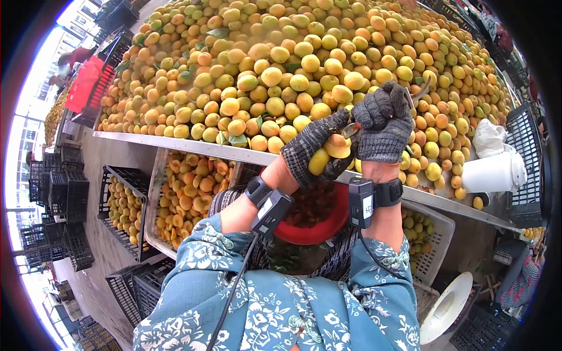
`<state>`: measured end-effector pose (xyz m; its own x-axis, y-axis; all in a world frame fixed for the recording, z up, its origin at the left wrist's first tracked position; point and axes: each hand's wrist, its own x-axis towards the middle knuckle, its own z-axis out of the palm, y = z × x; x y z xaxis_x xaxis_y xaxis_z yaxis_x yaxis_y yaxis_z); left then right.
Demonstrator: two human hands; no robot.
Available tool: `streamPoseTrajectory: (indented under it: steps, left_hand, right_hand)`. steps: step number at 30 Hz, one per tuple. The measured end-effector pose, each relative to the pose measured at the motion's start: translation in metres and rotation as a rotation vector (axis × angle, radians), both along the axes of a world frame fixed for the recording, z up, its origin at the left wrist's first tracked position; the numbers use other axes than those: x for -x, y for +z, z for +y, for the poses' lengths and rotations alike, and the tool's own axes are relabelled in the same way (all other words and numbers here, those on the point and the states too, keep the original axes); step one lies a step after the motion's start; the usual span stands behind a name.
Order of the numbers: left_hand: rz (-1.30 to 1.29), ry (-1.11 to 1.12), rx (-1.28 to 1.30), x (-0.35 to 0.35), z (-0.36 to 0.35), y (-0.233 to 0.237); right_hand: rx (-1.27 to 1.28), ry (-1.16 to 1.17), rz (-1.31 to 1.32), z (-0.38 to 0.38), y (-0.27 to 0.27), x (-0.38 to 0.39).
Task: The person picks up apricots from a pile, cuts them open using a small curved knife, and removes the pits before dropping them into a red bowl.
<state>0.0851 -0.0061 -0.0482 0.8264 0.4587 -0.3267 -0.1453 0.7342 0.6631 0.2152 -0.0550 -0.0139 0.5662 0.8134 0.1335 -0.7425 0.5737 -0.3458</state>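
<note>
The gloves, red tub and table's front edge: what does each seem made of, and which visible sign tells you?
Gloves: probably knitted yarn, matte grey; ribbed texture shows. Red tub: likely plastic, smooth, slightly glossy, evenly coloured. Table's front edge: perhaps metal, pale and smooth, though painted wood remains possible.

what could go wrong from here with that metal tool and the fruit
The metal tool in the right hand ends close to the left hand; a slip might nick its gloved fingers. The fruit in the left hand could slip and drop toward the red basin. Loose fruit near the table edge might roll off if bumped.
</note>
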Motion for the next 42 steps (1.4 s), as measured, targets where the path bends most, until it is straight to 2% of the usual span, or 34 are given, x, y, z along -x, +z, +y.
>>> streamPoseTrajectory:
  steps: [2, 5, 7, 9, 11, 13, 14, 15, 16, 17, 19, 20, 21, 24, 25, 27, 28, 29, 31, 32, 33, 34, 35, 37, 38, 39, 41, 42]
  left_hand:
    - [-0.001, 0.054, -0.039, -0.008, 0.0, -0.006]
    - [-0.011, 0.119, -0.088, -0.009, 0.005, 0.004]
    - [0.079, 0.002, -0.009, 0.004, 0.01, 0.029]
    - [0.113, -0.041, -0.1, 0.01, 0.026, 0.012]
    - [0.128, 0.04, -0.283, 0.004, 0.041, -0.011]
    - [0.226, 0.133, -0.318, 0.003, 0.038, 0.002]
    - [0.244, 0.155, -0.376, 0.004, 0.041, -0.003]
    - [0.263, 0.178, -0.435, 0.004, 0.045, -0.011]
    - [0.052, 0.219, -0.271, -0.002, 0.052, -0.023]
    - [0.052, 0.226, -0.272, -0.003, 0.057, -0.036]
    - [0.031, 0.249, -0.461, -0.004, 0.062, -0.046]
    - [0.087, 0.256, -0.75, -0.007, 0.065, -0.059]
    - [0.088, 0.254, -0.749, -0.006, 0.062, -0.055]
    - [0.066, 0.27, -0.365, 0.0, 0.046, -0.021]
    - [0.068, 0.27, -0.364, -0.003, 0.047, -0.028]
    - [-0.058, 0.294, 0.048, -0.008, 0.045, -0.034]
    - [-0.069, 0.287, 0.14, -0.006, 0.041, -0.031]
    - [-0.065, 0.289, 0.141, -0.005, 0.04, -0.028]
    - [-0.191, 0.233, 0.341, -0.001, 0.035, -0.003]
    - [-0.01, 0.413, 0.266, 0.001, 0.026, 0.016]
    - [-0.006, 0.413, 0.267, 0.007, 0.028, 0.018]
    - [-0.005, 0.251, 0.298, 0.014, 0.032, 0.02]
    - [-0.006, 0.091, 0.328, 0.017, 0.035, 0.02]
    - [-0.055, 0.1, 0.35, 0.012, 0.037, 0.011]
    - [-0.164, 0.001, 0.287, 0.014, 0.039, 0.011]
    - [-0.269, -0.098, 0.216, 0.016, 0.041, 0.012]
    - [-0.243, -0.074, 0.141, 0.024, 0.041, 0.023]
    - [-0.199, -0.002, 0.096, 0.028, 0.042, 0.026]
  right_hand:
    - [-0.06, 0.025, 0.032, 0.001, -0.001, -0.001]
    - [-0.021, 0.006, -0.03, -0.002, 0.001, -0.005]
    - [0.048, -0.058, -0.043, -0.008, 0.013, -0.001]
    - [0.433, -0.199, -0.486, -0.013, 0.023, -0.004]
    - [0.646, -0.164, -0.681, -0.014, 0.027, 0.002]
    - [0.574, -0.25, -1.028, -0.003, 0.013, 0.019]
    - [0.653, -0.155, -1.219, -0.006, 0.015, 0.023]
    - [0.656, -0.269, -1.411, -0.006, 0.012, 0.031]
    - [0.675, -0.336, -1.555, -0.006, 0.011, 0.035]
    - [0.695, -0.404, -1.698, -0.004, 0.01, 0.038]
    - [0.67, -0.474, -1.723, -0.001, 0.01, 0.046]
    - [0.651, -0.547, -1.747, -0.001, 0.009, 0.048]
    - [0.653, -0.547, -1.746, -0.001, 0.007, 0.048]
    - [0.667, -0.589, -1.826, 0.001, 0.004, 0.048]
    - [0.668, -0.587, -1.824, 0.001, 0.004, 0.049]
    - [0.617, -0.642, -1.804, 0.002, 0.003, 0.052]
    - [0.617, -0.64, -1.801, 0.002, 0.003, 0.055]
    - [0.627, -0.673, -1.81, 0.002, 0.003, 0.058]
    - [0.64, -0.7, -1.816, 0.002, 0.001, 0.062]
    - [0.671, -0.693, -1.773, 0.004, 0.0, 0.062]
    - [0.703, -0.688, -1.728, 0.007, -0.002, 0.061]
    - [0.69, -0.555, -1.366, 0.01, -0.013, 0.059]
    - [0.646, -0.458, -1.138, 0.015, -0.023, 0.051]
    - [0.659, -0.192, -0.644, 0.008, -0.006, 0.043]
    - [0.501, -0.109, -0.499, 0.005, -0.009, 0.032]
    - [0.487, -0.078, -0.462, -0.001, -0.005, 0.027]
    - [0.465, -0.008, -0.321, -0.004, -0.004, 0.014]
    - [0.491, 0.005, -0.363, -0.007, 0.0, 0.012]
